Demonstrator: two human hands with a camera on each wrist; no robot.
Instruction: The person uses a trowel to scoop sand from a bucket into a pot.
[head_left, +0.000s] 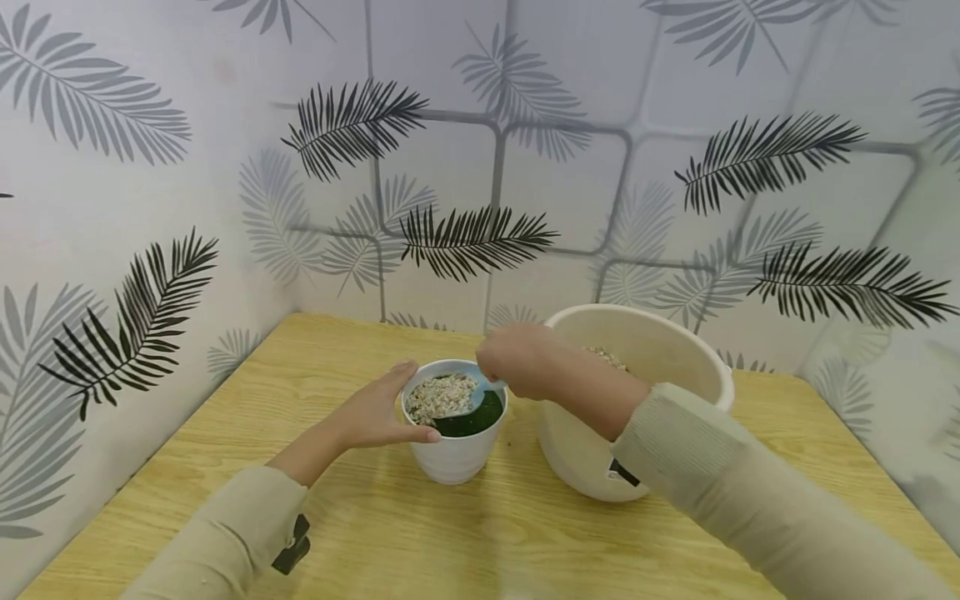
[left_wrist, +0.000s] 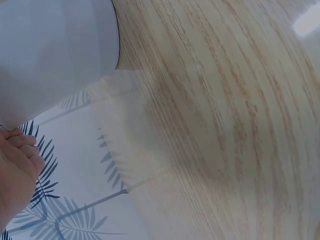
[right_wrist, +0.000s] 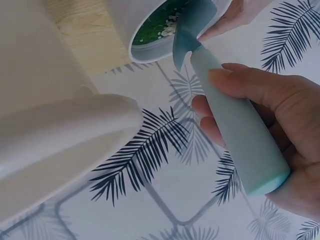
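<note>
The white pot [head_left: 453,460] stands upright between the thumb and the other left fingers [head_left: 397,377]; its round mouth is open and dark green shows inside. The blue-green trowel [right_wrist: 225,107] is gripped in the right fingers [right_wrist: 202,106]: the thick handle runs through them, and the blade points away from them, into the pot's mouth. Pale flaky grains [head_left: 441,395] lie in the mouth, between both hands' fingers.
</note>
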